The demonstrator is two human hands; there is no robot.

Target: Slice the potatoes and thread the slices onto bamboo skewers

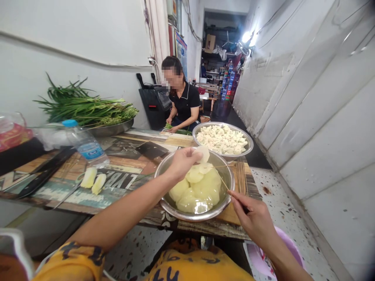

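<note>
My left hand (184,162) pinches a thin, pale potato slice (204,154) above a steel bowl (170,212). In that bowl more peeled potato slices (202,191) lie in water. My right hand (253,214), fingers closed, grips the lower end of a thin wooden skewer (224,181) at the bowl's right side. The skewer's tip points up and left, near a slice just below my left hand; whether it pierces that slice I cannot tell. Beside the bowl a bundle of skewers (241,177) rests on a wooden board (230,214).
Behind the bowl stands a wide basin (249,146) of cauliflower pieces. Across the table a person (186,101) handles green stalks. Leafy greens (88,105), a water bottle (90,146), a black-handled knife (38,181) and two cut yellowish vegetable pieces (93,180) are at left. A pink basin (288,246) sits low right.
</note>
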